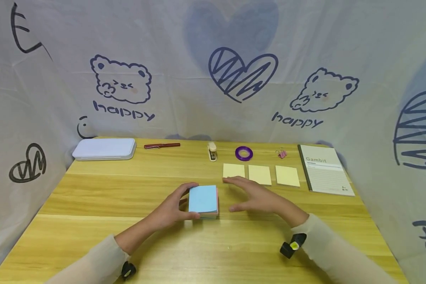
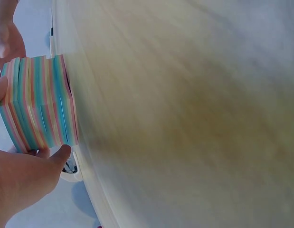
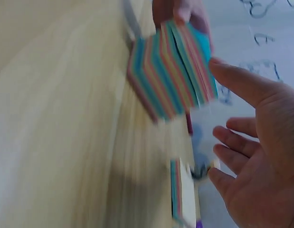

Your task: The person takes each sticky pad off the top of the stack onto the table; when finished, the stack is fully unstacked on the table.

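A thick stack of sticky notes (image 1: 203, 199) with a light blue top sheet is at the middle of the wooden table. Its sides show striped layers of teal, pink and yellow in the left wrist view. My left hand (image 1: 171, 208) grips the stack from the left, thumb at the near corner and fingers at the far side. To the right of the stack, my right hand (image 1: 258, 196) is held apart from it with fingers spread and nothing in them. Just beyond that hand, three pale yellow sticky-note pads (image 1: 287, 176) lie in a row, the leftmost partly covered by its fingers.
Along the back edge are a white pencil case (image 1: 104, 148), a dark red pen (image 1: 162, 146), a small cream stapler (image 1: 212, 151), a purple ribbon roll (image 1: 237, 152) and pink binder clips (image 1: 282, 154). A notebook (image 1: 328, 177) lies at the right. Printed cloth walls surround the table.
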Demonstrator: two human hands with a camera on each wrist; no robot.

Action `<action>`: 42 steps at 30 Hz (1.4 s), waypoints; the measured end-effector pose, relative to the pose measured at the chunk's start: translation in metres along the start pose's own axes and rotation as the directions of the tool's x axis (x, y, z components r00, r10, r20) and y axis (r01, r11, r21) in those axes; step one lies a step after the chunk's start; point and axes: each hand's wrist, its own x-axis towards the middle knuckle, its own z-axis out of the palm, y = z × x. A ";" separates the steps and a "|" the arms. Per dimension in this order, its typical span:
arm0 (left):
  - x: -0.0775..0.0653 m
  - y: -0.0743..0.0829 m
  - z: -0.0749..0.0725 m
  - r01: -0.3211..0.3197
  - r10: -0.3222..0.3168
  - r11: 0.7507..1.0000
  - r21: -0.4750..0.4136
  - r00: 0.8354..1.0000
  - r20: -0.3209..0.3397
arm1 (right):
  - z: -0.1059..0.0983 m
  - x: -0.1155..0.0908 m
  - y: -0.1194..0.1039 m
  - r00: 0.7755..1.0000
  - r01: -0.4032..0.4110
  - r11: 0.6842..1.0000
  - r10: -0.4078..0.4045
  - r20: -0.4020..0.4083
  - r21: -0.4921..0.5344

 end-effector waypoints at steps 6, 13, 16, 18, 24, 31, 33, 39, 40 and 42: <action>-0.001 -0.001 -0.002 -0.013 0.013 1.000 0.007 1.000 0.014 | 0.019 0.016 -0.023 0.999 0.050 0.998 -0.050 -0.001 0.024; 0.000 -0.003 -0.002 -0.013 0.013 0.999 0.036 1.000 0.013 | 0.035 0.024 -0.035 0.997 0.056 0.998 -0.055 -0.048 0.020; 0.001 -0.005 -0.002 -0.022 0.021 0.999 0.050 1.000 0.013 | 0.038 0.024 -0.037 0.997 0.050 0.999 -0.049 -0.068 0.016; 0.001 -0.005 -0.002 -0.023 0.023 0.998 0.057 1.000 0.011 | 0.038 0.024 -0.038 0.995 0.058 0.998 -0.057 -0.077 0.009; 0.001 -0.005 -0.002 -0.028 0.028 0.997 0.066 1.000 0.011 | 0.038 0.022 -0.037 0.992 0.071 0.996 -0.075 -0.098 -0.048; 0.001 -0.003 -0.002 -0.037 0.037 0.997 0.063 0.999 0.004 | 0.029 0.008 -0.023 0.988 0.052 0.997 -0.058 -0.142 -0.051; 0.001 -0.002 -0.001 -0.032 0.032 0.997 0.067 0.999 -0.001 | 0.027 0.002 -0.016 0.986 0.042 0.998 -0.048 -0.160 -0.041; 0.002 0.000 -0.001 -0.022 0.022 0.997 0.071 1.000 -0.005 | 0.021 -0.018 0.004 0.978 0.000 1.000 0.002 -0.210 0.012; 0.001 -0.001 -0.001 -0.023 0.023 0.997 0.069 1.000 -0.004 | 0.020 -0.020 0.008 0.976 -0.003 1.000 0.008 -0.218 0.024; 0.002 -0.001 0.000 -0.022 0.022 0.998 0.064 1.000 -0.004 | 0.019 -0.024 0.015 0.972 -0.006 0.999 0.015 -0.236 0.040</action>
